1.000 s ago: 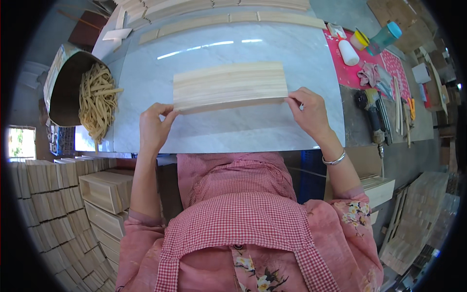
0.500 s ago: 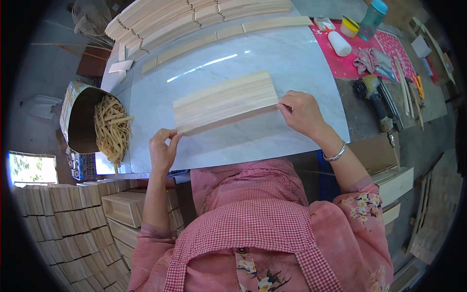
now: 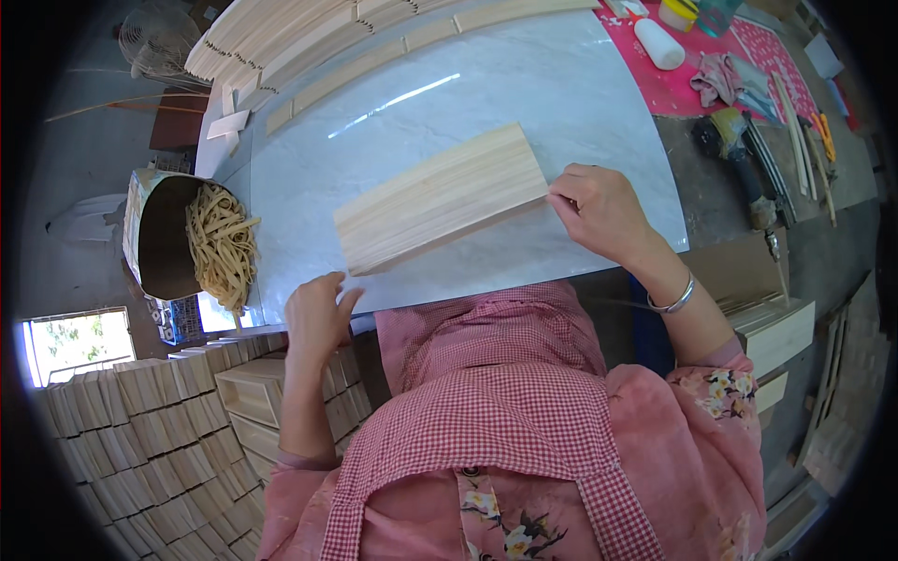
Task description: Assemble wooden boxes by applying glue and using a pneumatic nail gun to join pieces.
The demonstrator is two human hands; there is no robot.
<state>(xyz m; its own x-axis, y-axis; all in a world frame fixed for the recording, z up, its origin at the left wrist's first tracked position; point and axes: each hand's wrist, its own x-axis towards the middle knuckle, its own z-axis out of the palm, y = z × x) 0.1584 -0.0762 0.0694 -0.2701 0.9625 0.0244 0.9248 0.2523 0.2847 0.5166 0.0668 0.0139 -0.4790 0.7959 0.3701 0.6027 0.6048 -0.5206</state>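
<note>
On the white marble-patterned table (image 3: pixel 393 136) lies a pale wooden panel (image 3: pixel 444 192), tilted up toward its right end, with a narrow side edge facing me. It may be the face of a shallow box; its underside is hidden. My right hand (image 3: pixel 601 213) pinches its near right corner between thumb and fingers. Just off the near left corner is my left hand (image 3: pixel 318 313), its thumb and fingers apart and nothing in them.
Stacked wooden slats (image 3: pixel 309 47) line the far edge, with a row of strips (image 3: pixel 365 70) before them. A tin (image 3: pixel 154 229) of curled rubber-like bands (image 3: pixel 222 238) lies at left. A white bottle (image 3: pixel 659 45) and power tool (image 3: pixel 734 159) are at right. Wooden boxes (image 3: pixel 140 402) are piled lower left.
My left hand has let go of the panel's near left corner and drawn a little toward me. The right hand keeps its pinch. The whole view has shifted slightly.
</note>
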